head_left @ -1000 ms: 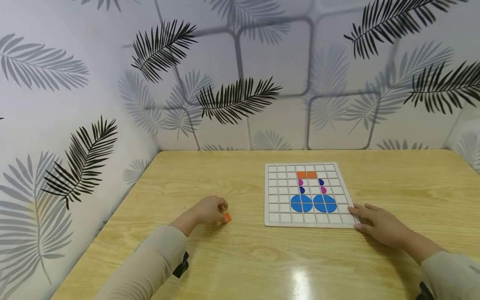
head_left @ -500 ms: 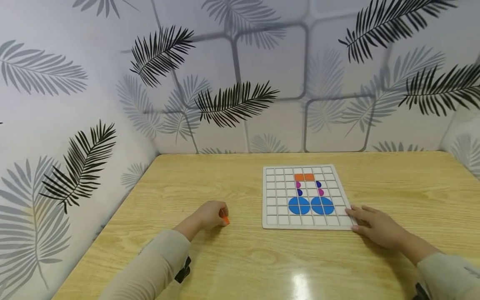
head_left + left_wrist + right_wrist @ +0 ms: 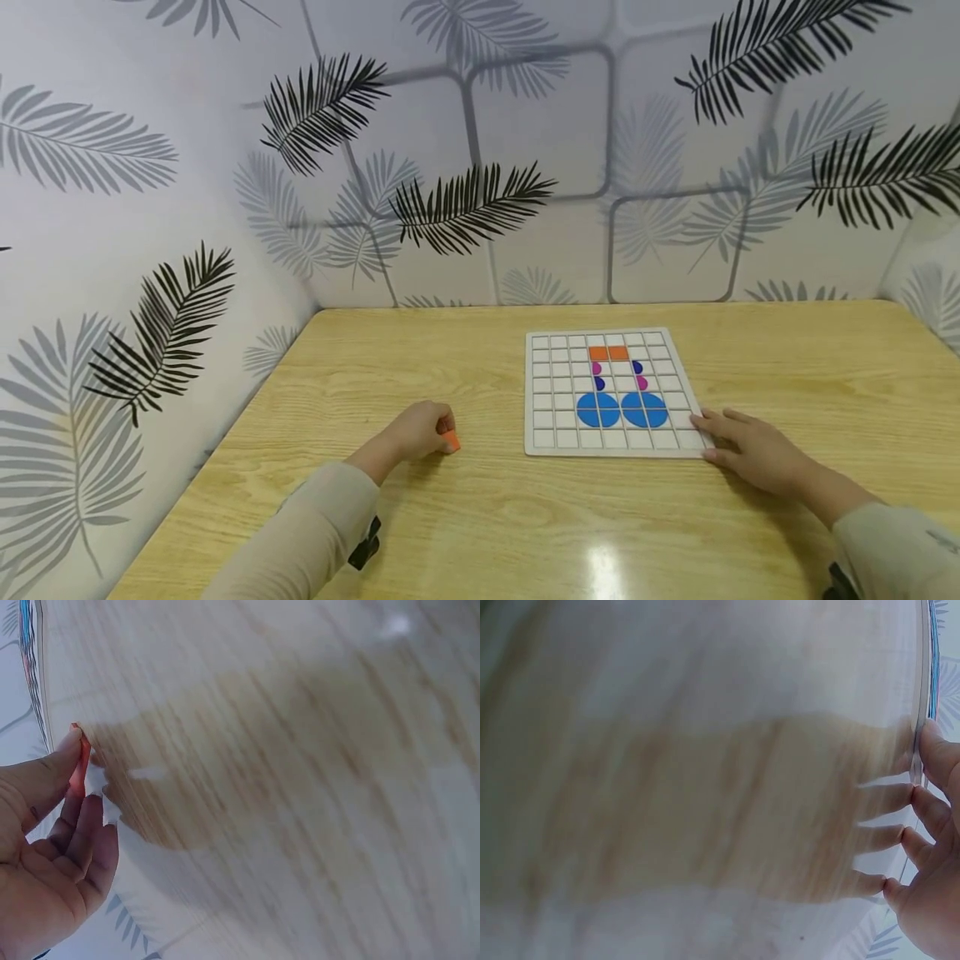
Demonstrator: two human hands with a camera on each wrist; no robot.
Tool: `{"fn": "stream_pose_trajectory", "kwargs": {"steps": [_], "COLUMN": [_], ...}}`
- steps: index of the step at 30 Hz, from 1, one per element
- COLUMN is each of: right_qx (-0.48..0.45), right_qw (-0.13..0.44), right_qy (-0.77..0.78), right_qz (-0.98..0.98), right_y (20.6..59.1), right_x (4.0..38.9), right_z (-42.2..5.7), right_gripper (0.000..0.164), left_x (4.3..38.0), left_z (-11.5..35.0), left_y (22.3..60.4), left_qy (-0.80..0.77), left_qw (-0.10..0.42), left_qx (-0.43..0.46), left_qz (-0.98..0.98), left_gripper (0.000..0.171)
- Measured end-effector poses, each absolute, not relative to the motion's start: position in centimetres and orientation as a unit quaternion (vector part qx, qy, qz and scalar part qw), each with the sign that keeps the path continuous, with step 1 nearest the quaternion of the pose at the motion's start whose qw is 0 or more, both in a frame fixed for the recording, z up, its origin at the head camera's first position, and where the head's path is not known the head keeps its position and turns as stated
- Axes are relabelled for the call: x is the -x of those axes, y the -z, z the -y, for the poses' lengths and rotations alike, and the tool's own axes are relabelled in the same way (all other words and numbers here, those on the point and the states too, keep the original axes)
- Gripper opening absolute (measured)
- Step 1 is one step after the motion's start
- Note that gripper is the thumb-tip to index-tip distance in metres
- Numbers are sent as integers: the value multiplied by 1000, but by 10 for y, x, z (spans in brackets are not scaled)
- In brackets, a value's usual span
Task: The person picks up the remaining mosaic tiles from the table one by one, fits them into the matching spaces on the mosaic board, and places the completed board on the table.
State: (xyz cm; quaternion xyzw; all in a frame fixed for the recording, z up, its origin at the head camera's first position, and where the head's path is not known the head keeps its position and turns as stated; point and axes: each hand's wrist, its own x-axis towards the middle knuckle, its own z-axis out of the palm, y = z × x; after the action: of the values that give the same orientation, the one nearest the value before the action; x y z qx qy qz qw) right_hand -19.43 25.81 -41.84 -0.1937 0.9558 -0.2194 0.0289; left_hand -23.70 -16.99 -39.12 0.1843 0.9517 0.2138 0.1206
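My left hand [image 3: 418, 430] pinches a small thin orange square tile [image 3: 452, 441] between thumb and fingers, low over the table left of the board. The left wrist view has this tile [image 3: 82, 761] edge-on at the thumb tip. A white gridded board [image 3: 544, 437] lies flat right of centre. On it, two orange squares [image 3: 608, 353] sit above pink and dark blue half-round pieces [image 3: 637, 367] and two blue discs [image 3: 644, 410] made of quarter pieces. My right hand [image 3: 759, 454] rests with extended fingers and thumb at the board's lower right corner.
The wooden table [image 3: 480, 533] reaches back to a wall [image 3: 540, 242] with leaf patterns, and another such wall [image 3: 67, 275] stands along its left side. Light glares off the table's front part.
My left hand has closed its fingertips on the orange tile and tipped it up a little from the table. The right hand keeps its place at the board.
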Motion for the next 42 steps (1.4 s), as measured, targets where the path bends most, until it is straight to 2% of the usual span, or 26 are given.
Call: {"fn": "stream_pose_trajectory", "kwargs": {"steps": [9, 15, 30, 42], "right_qx": [193, 190, 195, 198], "right_qw": [27, 33, 32, 25], "right_qy": [216, 216, 218, 233], "right_qz": [-957, -957, -956, -952], "right_y": [419, 420, 419, 420], "right_x": [194, 196, 199, 197], "right_z": [-257, -259, -261, -263], "right_gripper": [50, 52, 51, 49], "left_x": [240, 246, 278, 302], "left_z": [169, 157, 102, 46], "left_y": [392, 385, 373, 367], "left_qy": [-243, -266, -277, -274], "left_qw": [90, 90, 77, 87], "left_qx": [-200, -206, -250, -283], "left_qz": [-945, -937, -925, -915], "left_gripper": [4, 10, 11, 10]}}
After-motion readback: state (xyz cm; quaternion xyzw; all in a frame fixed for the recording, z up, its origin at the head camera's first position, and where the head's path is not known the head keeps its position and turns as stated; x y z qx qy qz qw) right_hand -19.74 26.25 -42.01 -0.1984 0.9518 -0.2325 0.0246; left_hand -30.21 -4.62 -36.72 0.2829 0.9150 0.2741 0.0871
